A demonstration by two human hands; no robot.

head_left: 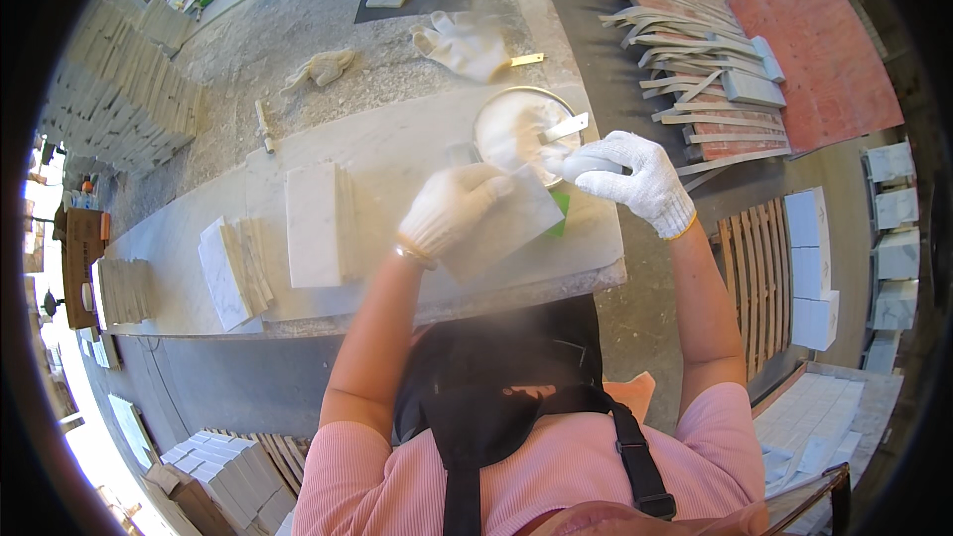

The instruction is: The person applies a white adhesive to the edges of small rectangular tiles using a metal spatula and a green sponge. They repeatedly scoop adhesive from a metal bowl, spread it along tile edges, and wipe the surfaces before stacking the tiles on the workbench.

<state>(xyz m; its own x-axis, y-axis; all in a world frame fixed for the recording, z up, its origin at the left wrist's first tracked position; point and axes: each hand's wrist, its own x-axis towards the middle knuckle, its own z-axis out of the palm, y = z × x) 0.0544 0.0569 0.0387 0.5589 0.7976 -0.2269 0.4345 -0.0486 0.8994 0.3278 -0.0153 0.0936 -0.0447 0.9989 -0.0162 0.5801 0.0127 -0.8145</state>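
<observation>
A pale, flat tile (518,220) is tilting above the near part of the worktop (397,144), just below a round bowl (486,129) in my view. My gloved left hand (453,206) is gripping it by its upper left part, fingers bending over the edge. My gloved right hand (645,182) is closing around a smooth, light grey, rounded thing (592,167), whose kind I cannot tell; it is hovering near the bowl's rim, and I cannot tell whether it is touching the tile. White material (511,129) is filling much of the bowl, and a flat white tool (567,127) is sticking out of it. Something green (560,212) is showing from behind the tile's right edge.

Farther left, a row of upright tiles (316,225) is standing on the worktop, with a slanting group (226,273) beside it. Beyond the bowl, a crumpled white glove (462,48) is lying near a yellow strip (528,60). Off to the right, pale straps (685,45) are spreading beside a reddish board (819,50).
</observation>
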